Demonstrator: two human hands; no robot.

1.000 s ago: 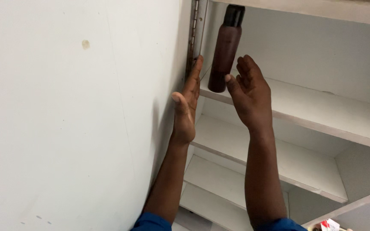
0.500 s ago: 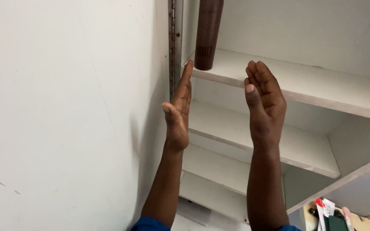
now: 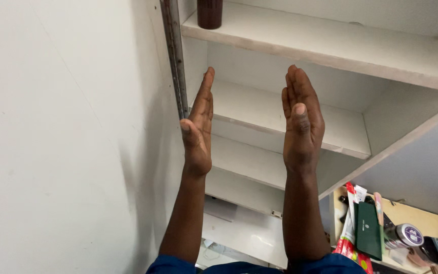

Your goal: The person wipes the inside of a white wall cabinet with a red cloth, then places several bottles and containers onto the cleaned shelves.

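Holding nothing, your left hand and right hand are flat open; bumping the shelf could topple that bottle.

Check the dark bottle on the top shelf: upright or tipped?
Upright. The bottle stands on its base near the left end of the shelf; its top is cut off by the frame.

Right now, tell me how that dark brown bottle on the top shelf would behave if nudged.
The dark brown bottle looks like a narrow upright cylinder, so it would probably tip easily, then roll. It stands near the shelf front edge, so it might fall off. Its smooth surface may be slippery.
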